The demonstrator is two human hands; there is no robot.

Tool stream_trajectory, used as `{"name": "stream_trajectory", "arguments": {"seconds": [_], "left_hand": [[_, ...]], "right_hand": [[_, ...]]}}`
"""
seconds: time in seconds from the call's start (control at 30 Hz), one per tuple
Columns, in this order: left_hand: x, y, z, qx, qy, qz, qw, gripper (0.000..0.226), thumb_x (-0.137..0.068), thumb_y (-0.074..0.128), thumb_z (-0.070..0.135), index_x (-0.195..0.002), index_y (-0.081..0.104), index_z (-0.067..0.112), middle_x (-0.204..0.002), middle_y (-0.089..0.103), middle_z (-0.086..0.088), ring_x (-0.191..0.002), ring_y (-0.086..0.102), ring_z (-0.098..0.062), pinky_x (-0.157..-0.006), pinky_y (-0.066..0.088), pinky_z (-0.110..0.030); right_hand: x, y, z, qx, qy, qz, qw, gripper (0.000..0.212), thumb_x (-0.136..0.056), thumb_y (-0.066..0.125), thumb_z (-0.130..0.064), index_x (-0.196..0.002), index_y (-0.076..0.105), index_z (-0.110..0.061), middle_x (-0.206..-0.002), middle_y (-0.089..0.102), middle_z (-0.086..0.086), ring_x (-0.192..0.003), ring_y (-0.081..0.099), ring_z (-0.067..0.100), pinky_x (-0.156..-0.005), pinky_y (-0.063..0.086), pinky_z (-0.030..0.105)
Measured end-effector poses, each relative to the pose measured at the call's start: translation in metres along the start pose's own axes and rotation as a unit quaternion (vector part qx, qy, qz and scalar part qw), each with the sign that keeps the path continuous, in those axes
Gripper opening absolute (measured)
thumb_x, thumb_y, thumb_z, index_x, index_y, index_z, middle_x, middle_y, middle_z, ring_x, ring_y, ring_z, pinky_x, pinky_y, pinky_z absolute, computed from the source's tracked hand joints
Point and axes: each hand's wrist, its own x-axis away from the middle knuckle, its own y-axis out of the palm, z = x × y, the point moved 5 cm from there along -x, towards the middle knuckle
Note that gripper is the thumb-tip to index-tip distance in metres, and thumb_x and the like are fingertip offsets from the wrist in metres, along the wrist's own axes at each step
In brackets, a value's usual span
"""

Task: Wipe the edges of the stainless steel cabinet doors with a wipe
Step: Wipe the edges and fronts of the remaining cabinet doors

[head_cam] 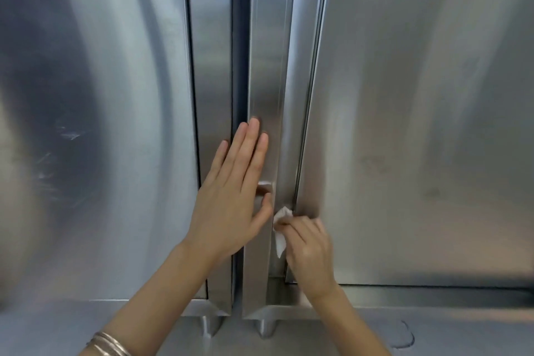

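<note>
Two stainless steel cabinet doors fill the view: the left door (95, 124) and the right door (419, 124), with raised vertical edge strips meeting at a dark centre gap (239, 66). My left hand (234, 196) lies flat with straight fingers across the centre strips. My right hand (309, 251) pinches a small crumpled white wipe (281, 228) and presses it into the recessed edge (289, 153) of the right door, low down. Part of the wipe is hidden under my fingers.
A steel ledge (404, 324) runs below the doors, with two short round feet (264, 326) under the centre strips. Several thin bangles (111, 344) sit on my left wrist. The door faces show smudges and scratches.
</note>
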Motion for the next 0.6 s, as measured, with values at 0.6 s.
{"name": "stream_trajectory", "arguments": {"seconds": [0.6], "left_hand": [[-0.036, -0.005, 0.022, -0.172, 0.313, -0.065, 0.932, 0.047, -0.088, 0.043, 0.027, -0.121, 0.066, 0.003, -0.130, 0.062, -0.016, -0.134, 0.047, -0.031, -0.117, 0.022, -0.044]], "right_hand": [[0.019, 0.002, 0.004, -0.018, 0.061, 0.040, 0.997, 0.025, -0.067, 0.084, -0.004, -0.089, 0.074, -0.009, -0.090, 0.073, 0.002, -0.082, 0.066, 0.013, -0.071, 0.048, 0.023]]}}
